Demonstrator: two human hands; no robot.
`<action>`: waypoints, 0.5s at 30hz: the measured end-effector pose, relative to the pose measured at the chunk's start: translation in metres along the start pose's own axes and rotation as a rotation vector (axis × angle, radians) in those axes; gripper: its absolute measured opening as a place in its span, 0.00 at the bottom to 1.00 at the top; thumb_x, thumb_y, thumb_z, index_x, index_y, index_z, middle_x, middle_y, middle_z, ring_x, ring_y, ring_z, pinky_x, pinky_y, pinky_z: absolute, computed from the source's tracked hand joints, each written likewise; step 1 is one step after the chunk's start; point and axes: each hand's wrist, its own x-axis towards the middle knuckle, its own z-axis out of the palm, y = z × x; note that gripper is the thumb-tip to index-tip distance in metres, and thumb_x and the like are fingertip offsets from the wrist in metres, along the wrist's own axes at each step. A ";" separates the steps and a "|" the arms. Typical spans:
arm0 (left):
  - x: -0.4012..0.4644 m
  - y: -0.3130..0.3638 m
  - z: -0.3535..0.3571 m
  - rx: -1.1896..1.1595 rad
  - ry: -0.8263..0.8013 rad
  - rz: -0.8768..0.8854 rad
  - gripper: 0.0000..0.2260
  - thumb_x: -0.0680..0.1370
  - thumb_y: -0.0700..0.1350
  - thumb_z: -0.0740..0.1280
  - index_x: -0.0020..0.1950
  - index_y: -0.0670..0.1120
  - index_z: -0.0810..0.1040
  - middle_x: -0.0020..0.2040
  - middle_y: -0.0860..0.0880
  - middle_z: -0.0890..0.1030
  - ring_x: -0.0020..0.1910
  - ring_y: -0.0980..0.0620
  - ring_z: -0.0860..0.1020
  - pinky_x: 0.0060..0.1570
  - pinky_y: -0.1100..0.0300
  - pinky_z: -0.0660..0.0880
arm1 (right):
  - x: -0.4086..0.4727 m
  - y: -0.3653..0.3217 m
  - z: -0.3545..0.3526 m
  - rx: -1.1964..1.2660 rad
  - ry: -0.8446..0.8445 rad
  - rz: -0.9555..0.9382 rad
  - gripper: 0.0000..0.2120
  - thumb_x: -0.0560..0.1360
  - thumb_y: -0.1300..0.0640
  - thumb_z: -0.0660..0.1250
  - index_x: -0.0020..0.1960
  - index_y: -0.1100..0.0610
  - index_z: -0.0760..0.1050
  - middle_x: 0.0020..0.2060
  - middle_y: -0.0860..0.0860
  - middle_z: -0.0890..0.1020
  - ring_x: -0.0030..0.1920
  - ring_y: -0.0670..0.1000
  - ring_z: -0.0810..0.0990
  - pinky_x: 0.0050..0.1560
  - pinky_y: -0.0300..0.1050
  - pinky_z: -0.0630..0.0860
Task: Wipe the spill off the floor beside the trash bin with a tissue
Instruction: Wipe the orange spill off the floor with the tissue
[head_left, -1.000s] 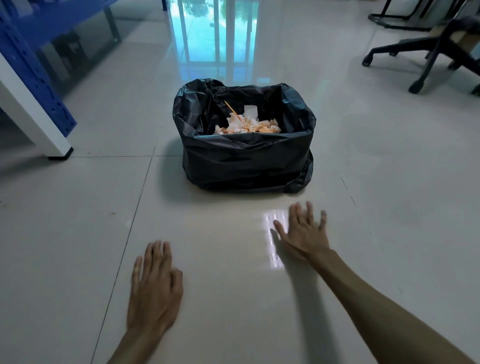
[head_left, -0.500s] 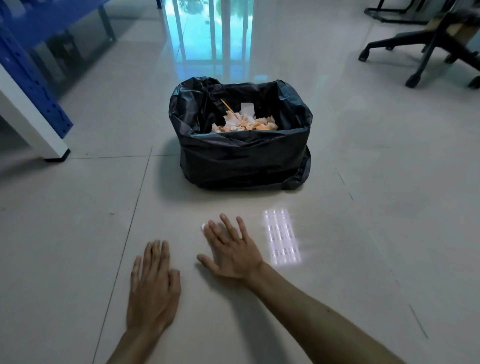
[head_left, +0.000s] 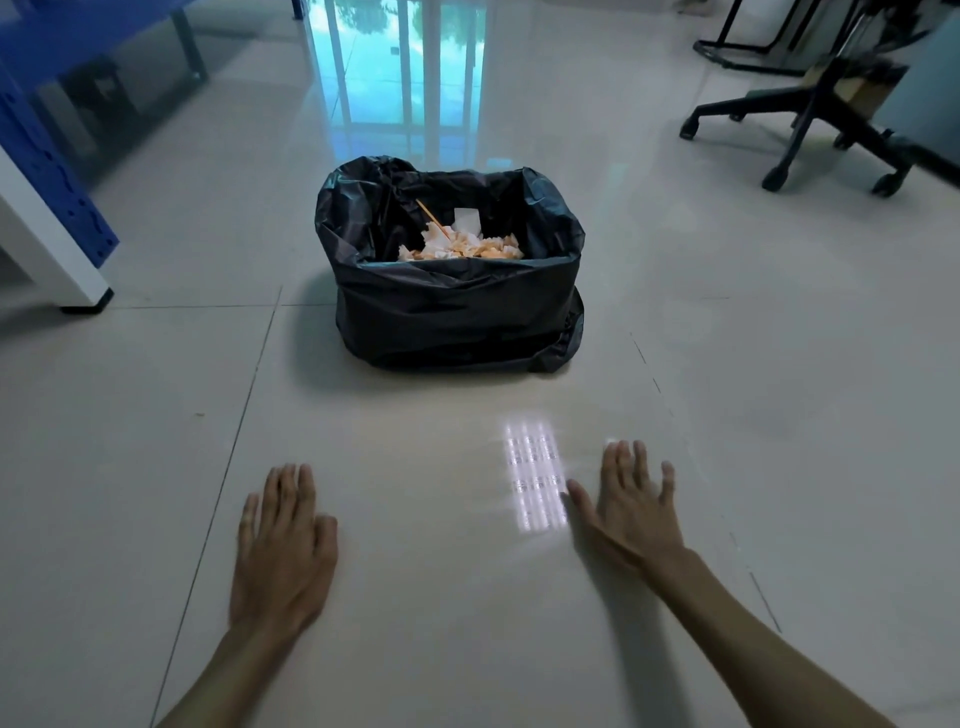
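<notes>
The trash bin (head_left: 457, 317), lined with a black bag, stands on the pale tiled floor and holds crumpled orange and white paper. In front of it, my right hand (head_left: 631, 506) lies flat on the floor with fingers spread. It presses down a tissue (head_left: 612, 442); only a small white sliver of it shows past my fingertips. Faint smear lines (head_left: 493, 512) cross the tile left of this hand, beside a bright light reflection (head_left: 535, 475). My left hand (head_left: 283, 545) rests palm-down on the floor to the left, with nothing in it.
A blue-and-white table leg (head_left: 62, 260) stands at the left. An office chair base on castors (head_left: 800, 130) is at the back right. A glass door's reflection (head_left: 400, 67) lies on the floor behind the bin.
My right hand swept left across the tile toward my left hand, then back right past the light reflection. My left hand stayed planted.
</notes>
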 end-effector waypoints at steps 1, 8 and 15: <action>-0.001 0.000 0.000 -0.002 -0.007 0.000 0.31 0.78 0.53 0.41 0.80 0.44 0.46 0.81 0.46 0.51 0.80 0.53 0.44 0.78 0.50 0.42 | -0.002 -0.017 0.003 0.020 0.008 -0.041 0.51 0.69 0.27 0.29 0.79 0.62 0.39 0.80 0.58 0.43 0.78 0.55 0.35 0.73 0.60 0.31; -0.001 -0.006 -0.007 -0.148 -0.113 0.056 0.31 0.77 0.56 0.37 0.78 0.47 0.41 0.80 0.49 0.43 0.79 0.56 0.39 0.78 0.53 0.38 | 0.011 -0.169 0.017 0.058 0.026 -0.466 0.48 0.71 0.34 0.34 0.78 0.68 0.50 0.78 0.63 0.54 0.79 0.59 0.45 0.70 0.62 0.27; -0.024 -0.026 -0.006 -0.234 -0.077 0.121 0.29 0.79 0.55 0.39 0.79 0.48 0.49 0.80 0.53 0.50 0.79 0.60 0.46 0.77 0.60 0.41 | -0.040 -0.221 0.048 0.023 0.114 -0.807 0.37 0.79 0.37 0.44 0.79 0.60 0.53 0.78 0.58 0.57 0.79 0.58 0.47 0.74 0.63 0.34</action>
